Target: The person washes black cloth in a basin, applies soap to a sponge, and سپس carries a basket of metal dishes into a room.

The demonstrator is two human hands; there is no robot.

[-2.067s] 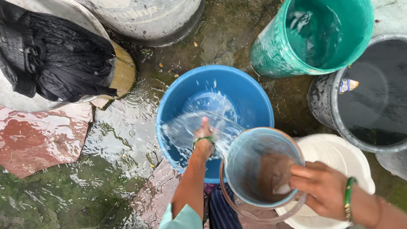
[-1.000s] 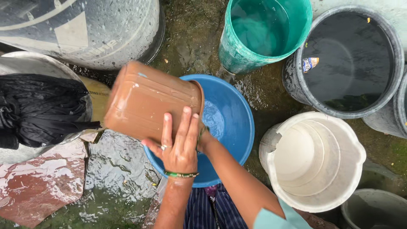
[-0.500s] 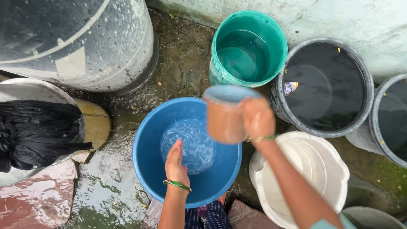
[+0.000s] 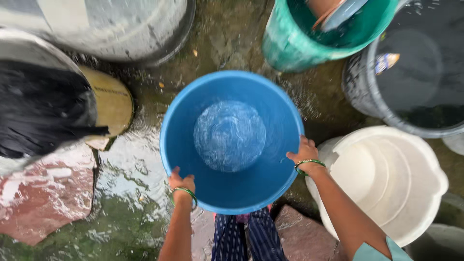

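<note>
Blue tub [image 4: 227, 193] sits on the wet ground in the middle of the view, gripped on both sides at its near rim. Left hand [image 4: 181, 182] is closed over the rim at the near left, fingers hooked on the edge, a green bangle [image 4: 186, 192] at the wrist. Right hand [image 4: 303, 152] is closed over the rim at the right, with a green bangle too. A little water ripples over the tub's pale round bottom.

Just right of the right hand stands a white bucket [image 4: 411, 145], seemingly dry inside, its near edge partly hidden by the forearm and a pale teal sleeve [image 4: 374, 252]. Far right, a dark grey bucket [image 4: 362, 92] holds dark water with a small packet [image 4: 386, 61] floating on it, blue and orange; its print is too small to read. This bucket is cut off by the right edge. Beside it at the far side, a green bucket [image 4: 290, 48] holds water, and a brown mug [image 4: 333, 9] lies tilted in it, mostly cut off by the top edge.

Far left, a big grey drum [image 4: 121, 34] is blurred and cropped. Left of the tub, a black cloth [image 4: 43, 111] lies heaped in a metal basin [image 4: 29, 43], blurred as well, and a yellowish round disc [image 4: 113, 104] shows from under it. Red stone [image 4: 48, 193] and mossy ground shine with water at the near left. Striped dark cloth [image 4: 244, 239] shows between the arms.
</note>
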